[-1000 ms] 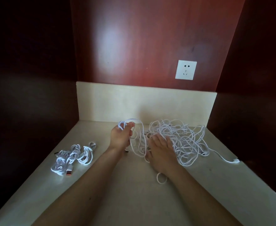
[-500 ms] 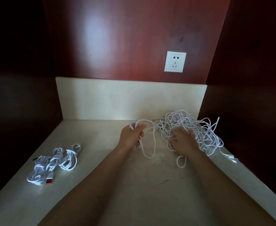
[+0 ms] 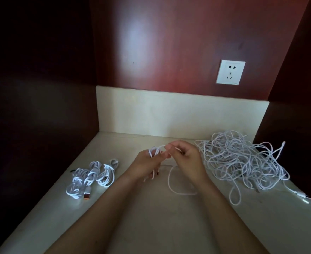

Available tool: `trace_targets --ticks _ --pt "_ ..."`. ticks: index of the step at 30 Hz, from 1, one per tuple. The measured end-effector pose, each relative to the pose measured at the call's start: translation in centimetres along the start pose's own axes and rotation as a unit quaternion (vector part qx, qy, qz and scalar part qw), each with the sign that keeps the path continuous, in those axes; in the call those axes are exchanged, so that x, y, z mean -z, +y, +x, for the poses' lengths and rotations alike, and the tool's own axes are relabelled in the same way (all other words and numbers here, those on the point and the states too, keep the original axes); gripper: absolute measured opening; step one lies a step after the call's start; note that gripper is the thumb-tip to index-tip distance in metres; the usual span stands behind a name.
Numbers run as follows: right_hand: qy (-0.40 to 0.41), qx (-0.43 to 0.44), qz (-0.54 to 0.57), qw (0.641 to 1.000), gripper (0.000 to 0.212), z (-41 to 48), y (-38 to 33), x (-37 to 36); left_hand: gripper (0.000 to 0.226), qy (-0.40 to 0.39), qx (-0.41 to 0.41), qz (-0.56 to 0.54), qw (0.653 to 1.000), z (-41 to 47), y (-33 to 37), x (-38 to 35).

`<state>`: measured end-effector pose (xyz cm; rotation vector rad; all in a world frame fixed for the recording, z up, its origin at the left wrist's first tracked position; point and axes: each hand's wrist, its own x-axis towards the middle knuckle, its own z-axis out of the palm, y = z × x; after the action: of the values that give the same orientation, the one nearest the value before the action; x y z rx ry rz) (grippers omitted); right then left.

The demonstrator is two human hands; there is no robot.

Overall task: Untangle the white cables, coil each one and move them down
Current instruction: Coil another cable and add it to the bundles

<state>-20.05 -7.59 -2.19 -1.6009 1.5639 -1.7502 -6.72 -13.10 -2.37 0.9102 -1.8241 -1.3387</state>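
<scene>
The white cable (image 3: 155, 150) we are winding sits at the centre of the frame. A few turns of it are bunched in our left hand (image 3: 147, 163), whose fingers curl round them. Our right hand (image 3: 186, 158), touching the left, pinches the next stretch of the same strand between thumb and fingertips. Below the hands, the cable's slack loop (image 3: 170, 182) lies on the countertop (image 3: 151, 220).

We judge that the step in hand is coiling. To do it well, we should lay each new turn the same size as the last and feed the slack steadily through the right fingers, clamping the bundle firmly enough that the turns do not spring apart. The slack should be drawn clear of the tangled pile (image 3: 242, 162) at right of centre, so that it drags no other strand along. Whether it is already free of that pile we cannot tell.

At lower left lie the coiled cables (image 3: 91, 174), one with an orange USB plug (image 3: 86, 196). A wall socket (image 3: 230, 72) sits at upper right.
</scene>
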Motion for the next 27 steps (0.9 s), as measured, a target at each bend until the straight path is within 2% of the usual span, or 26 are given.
trace_targets --ticks 2,4,7,9,11,16,19,24,27 --pt "0.006 0.012 -0.007 1.000 0.016 -0.2 0.9 -0.8 0.042 -0.027 0.045 -0.083 0.995 -0.4 -0.3 0.4" --pt "0.004 0.015 -0.048 0.999 0.015 -0.3 1.9 -1.1 0.035 -0.089 0.100 -0.165 0.977 -0.4 -0.4 0.9" --pt "0.000 0.033 -0.095 0.995 0.032 -0.3 2.8 -0.8 0.016 -0.194 0.165 -0.287 0.924 -0.4 -0.3 1.7" --pt "0.005 0.046 -0.107 0.993 0.034 -0.2 2.6 -0.6 0.014 -0.255 0.166 -0.357 0.883 -0.4 -0.2 2.2" --pt "0.018 0.054 -0.125 0.991 0.033 -0.3 2.4 -0.6 0.022 -0.304 0.156 -0.395 0.853 -0.5 -0.2 2.7" --pt "0.046 0.070 -0.151 0.985 0.034 -0.9 1.8 -0.8 0.036 -0.346 0.129 -0.442 0.817 -0.8 -0.4 3.3" --pt "0.061 0.068 -0.153 0.984 0.034 -1.2 1.6 -0.8 0.031 -0.331 0.149 -0.444 0.819 -0.5 -0.8 3.4" --pt "0.061 0.096 -0.173 0.978 0.029 -1.8 1.1 -0.6 0.035 -0.199 0.181 -0.365 0.891 -0.5 -0.6 2.4" --pt "0.053 0.094 -0.188 0.976 0.031 -1.9 1.1 -0.8 0.032 -0.190 0.181 -0.303 0.916 -0.8 -0.8 1.9"
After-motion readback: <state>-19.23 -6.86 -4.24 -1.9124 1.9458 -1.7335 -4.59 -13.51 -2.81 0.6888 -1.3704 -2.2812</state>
